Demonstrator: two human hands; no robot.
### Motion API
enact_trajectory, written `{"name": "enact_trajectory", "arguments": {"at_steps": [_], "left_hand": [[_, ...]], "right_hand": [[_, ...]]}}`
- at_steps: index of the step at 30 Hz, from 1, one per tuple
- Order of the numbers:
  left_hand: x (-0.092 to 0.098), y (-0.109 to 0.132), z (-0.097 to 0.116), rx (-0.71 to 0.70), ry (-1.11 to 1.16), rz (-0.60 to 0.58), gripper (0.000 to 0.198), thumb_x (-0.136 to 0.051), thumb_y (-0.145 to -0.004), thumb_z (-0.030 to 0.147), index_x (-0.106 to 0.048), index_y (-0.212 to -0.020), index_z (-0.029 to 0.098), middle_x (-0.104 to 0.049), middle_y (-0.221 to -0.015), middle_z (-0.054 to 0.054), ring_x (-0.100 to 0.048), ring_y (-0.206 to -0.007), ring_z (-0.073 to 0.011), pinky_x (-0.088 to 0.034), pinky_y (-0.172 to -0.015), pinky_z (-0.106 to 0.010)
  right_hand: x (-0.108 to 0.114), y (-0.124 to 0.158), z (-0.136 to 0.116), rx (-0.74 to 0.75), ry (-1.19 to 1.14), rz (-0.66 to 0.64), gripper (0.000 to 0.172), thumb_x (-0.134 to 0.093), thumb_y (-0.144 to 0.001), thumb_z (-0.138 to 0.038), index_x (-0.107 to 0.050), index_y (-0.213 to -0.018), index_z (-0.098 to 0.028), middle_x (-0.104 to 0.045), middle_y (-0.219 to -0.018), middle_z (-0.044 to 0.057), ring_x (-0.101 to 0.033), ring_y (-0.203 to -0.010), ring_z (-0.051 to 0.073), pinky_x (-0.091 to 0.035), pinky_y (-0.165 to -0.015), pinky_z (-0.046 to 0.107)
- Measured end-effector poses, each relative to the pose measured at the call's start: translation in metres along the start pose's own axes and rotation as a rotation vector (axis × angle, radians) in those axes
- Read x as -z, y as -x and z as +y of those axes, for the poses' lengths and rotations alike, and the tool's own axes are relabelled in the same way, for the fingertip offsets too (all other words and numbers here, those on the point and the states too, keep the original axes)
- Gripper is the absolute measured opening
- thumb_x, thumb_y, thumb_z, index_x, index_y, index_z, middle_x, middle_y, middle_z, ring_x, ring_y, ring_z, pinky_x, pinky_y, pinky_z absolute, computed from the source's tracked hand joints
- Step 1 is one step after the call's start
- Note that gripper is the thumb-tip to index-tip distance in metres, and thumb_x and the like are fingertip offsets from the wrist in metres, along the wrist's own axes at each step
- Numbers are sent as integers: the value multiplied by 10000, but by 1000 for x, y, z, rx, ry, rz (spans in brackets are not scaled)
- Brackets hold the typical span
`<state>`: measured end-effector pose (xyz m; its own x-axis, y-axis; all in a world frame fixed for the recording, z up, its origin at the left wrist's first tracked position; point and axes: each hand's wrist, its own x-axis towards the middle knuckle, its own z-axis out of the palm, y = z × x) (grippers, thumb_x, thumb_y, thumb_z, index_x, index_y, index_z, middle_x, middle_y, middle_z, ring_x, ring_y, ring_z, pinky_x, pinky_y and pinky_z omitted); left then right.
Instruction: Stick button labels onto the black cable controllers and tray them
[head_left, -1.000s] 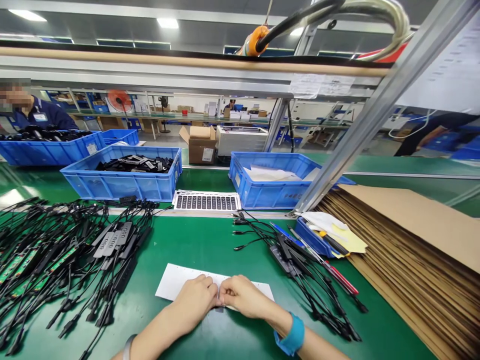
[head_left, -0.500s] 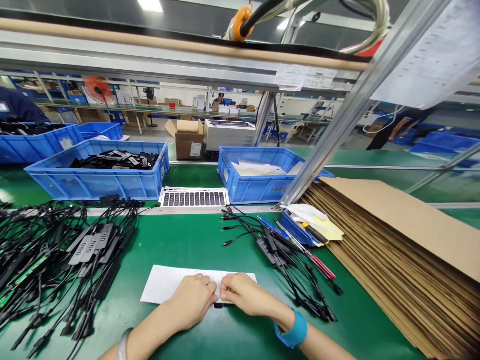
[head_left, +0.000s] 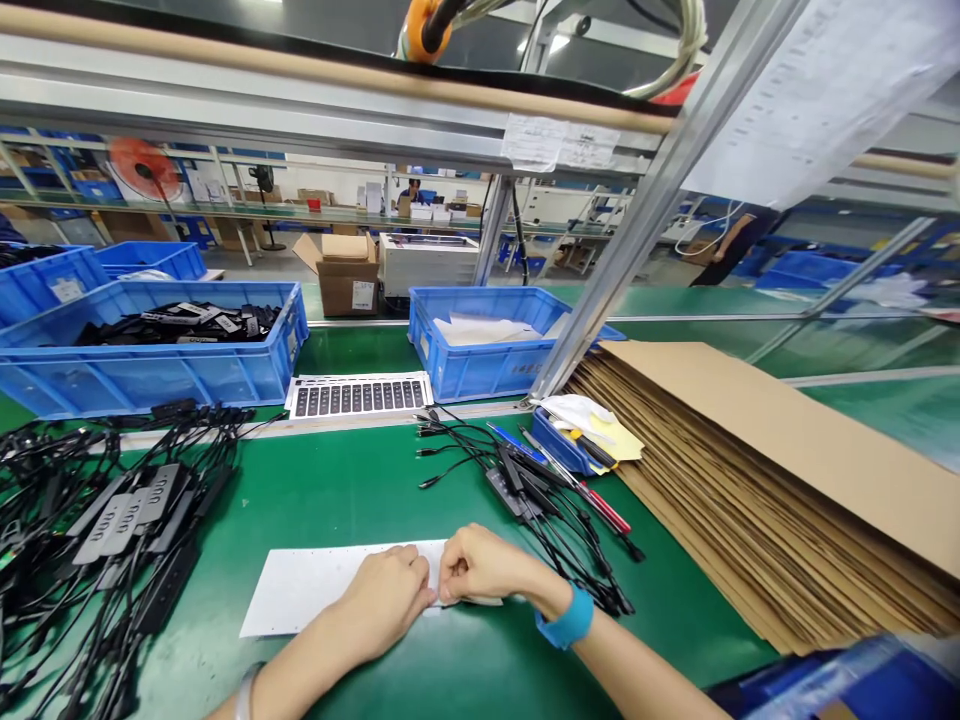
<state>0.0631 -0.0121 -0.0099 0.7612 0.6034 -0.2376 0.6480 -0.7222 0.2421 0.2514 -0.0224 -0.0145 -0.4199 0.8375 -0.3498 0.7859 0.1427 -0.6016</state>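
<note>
Sheet: the white sheet [head_left: 315, 590] lies flat on the green surface [head_left: 352, 480], close to you, under both hands.
Left grip: your left hand [head_left: 386, 600] has its fingers bent and pinches the sheet.
Right grip: your right hand [head_left: 480, 565] pinches the sheet too, just beside the left hand.
Cables: the right cable pile [head_left: 540, 510] sits just past your right hand, and the left cable pile [head_left: 112, 530] sits well to the left.
Risk: pulling too hard could tear the sheet. Moving your right wrist too far could catch the cables.

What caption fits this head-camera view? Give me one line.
The left hand and right hand meet on a white sheet on a green bench, between bundles of black cables.
</note>
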Motion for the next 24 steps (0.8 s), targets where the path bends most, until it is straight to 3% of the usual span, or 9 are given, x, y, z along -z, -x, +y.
{"name": "enact_trajectory", "arguments": {"at_steps": [6, 13, 16, 20, 24], "left_hand": [[-9, -13, 6, 29, -14, -33, 242, -515, -946, 286, -671, -1024, 118, -695, -1015, -143, -658, -986, -309, -520, -843, -402], [-8, -17, 3, 44, 1, -56, 222, -514, -941, 259, -662, -1035, 123, -702, -1038, -156, -670, -978, -319, -523, -850, -422], [-8, -21, 2, 55, 19, -72, 217, -484, -951, 234, -650, -1041, 127, -712, -999, -156, -688, -930, -308, -522, -813, -402], [-5, -25, 2, 56, 73, -91, 208, -458, -956, 234, -642, -1014, 157, -721, -968, -141, -696, -881, -292, -501, -768, -366], [11, -15, -9, 46, 185, -109, 183, -476, -950, 292, -621, -1012, 198, -725, -918, -69, -686, -819, -228, -471, -702, -283]], "right_hand": [[-4, 5, -6, -52, 52, 139, 208, -579, -772, -119, -783, -760, -161, -748, -693, 35, -609, -612, 142, -350, -592, 218], [7, 17, 7, -63, 93, 115, 139, -627, -735, -116, -753, -701, -163, -717, -628, 19, -598, -568, 136, -330, -542, 207], [10, 18, 11, -69, 129, 147, 165, -588, -808, -138, -741, -752, -160, -735, -706, 48, -626, -641, 158, -334, -588, 226], [12, 14, 17, -3, 131, 65, 126, -622, -796, -132, -724, -810, -204, -733, -732, 1, -645, -683, 139, -352, -618, 198], [15, 10, 21, 24, 168, 53, 179, -544, -830, -98, -695, -855, -189, -737, -837, 45, -646, -797, 181, -350, -676, 233]]}}
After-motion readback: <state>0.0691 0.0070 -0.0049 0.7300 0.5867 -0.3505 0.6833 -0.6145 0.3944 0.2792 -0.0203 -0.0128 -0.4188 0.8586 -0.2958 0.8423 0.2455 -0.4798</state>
